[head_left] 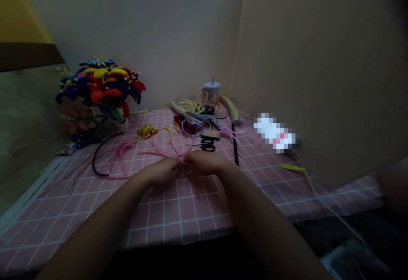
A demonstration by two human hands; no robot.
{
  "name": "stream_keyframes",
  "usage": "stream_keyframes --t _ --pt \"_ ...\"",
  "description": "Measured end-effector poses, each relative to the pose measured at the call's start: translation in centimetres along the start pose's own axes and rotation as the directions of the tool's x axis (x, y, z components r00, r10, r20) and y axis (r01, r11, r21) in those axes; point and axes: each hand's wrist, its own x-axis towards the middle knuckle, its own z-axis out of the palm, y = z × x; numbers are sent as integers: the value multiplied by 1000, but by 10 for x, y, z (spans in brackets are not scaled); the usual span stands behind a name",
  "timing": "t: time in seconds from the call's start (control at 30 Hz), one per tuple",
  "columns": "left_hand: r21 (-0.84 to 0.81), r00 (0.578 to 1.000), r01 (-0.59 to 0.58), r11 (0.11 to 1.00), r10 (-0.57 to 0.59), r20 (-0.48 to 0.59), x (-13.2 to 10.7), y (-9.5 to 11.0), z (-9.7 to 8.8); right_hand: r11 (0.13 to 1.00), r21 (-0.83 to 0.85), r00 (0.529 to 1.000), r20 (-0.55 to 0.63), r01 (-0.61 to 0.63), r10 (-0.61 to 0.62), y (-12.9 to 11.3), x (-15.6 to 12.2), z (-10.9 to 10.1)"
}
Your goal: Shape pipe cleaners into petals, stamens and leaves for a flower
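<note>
Pink grid tablecloth (181, 224) lies under both hands. Left hand (162, 172) and right hand (204, 163) meet, fingers curled shut on a pink pipe cleaner (161, 154), just short of the scissors (208, 145). Beyond the scissors stands a lidded cup (210, 94); well left of them, pipe-cleaner flowers (102, 86).

L hand (162, 171) & R hand (205, 163) are pinching pink pipe cleaners (161, 154) at fingertips, above pink grid mat (178, 216). Scissors (206, 145) are lying just ahead, w/ pipe-cleaner flowers (102, 89) standing off left.
</note>
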Motion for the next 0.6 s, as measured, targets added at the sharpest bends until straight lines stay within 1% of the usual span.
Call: stream_keyframes --t 0.07,0.1,0.2,0.27,0.37,0.43,0.47,0.53,0.6 --pt "-96 998 -17 995 12 -58 2 -2 -1 993 103 994 -92 61 -51 7 -3 -5" --pt "-146 996 -25 989 12 -91 3 -3 -2 984 160 988 -140 80 -57 10 -4 -8" --pt "-335 986 -39 941 -18 -165 5 -3 -3 945 316 969 -246 87 -7 20 -6 -14" --pt "-505 984 0 863 -89 -152 6 -2 -3 891 442 955 -293 103 35 25 -6 -16" --pt "-721 978 89 687 -199 -69 6 2 -3 740 658 931 -341 137 130 32 -2 -15" --pt "-790 972 98 605 -229 -54 6 2 -4 631 758 915 -356 165 189 35 2 -13" --pt "-806 970 87 586 -233 -64 7 2 -4 587 790 909 -360 177 210 36 4 -12" --pt "-813 966 63 579 -240 -96 8 0 -4 522 833 909 -345 183 232 37 6 -10" --pt "-798 963 43 601 -238 -127 10 -2 -3 489 858 926 -300 157 231 36 7 -9"
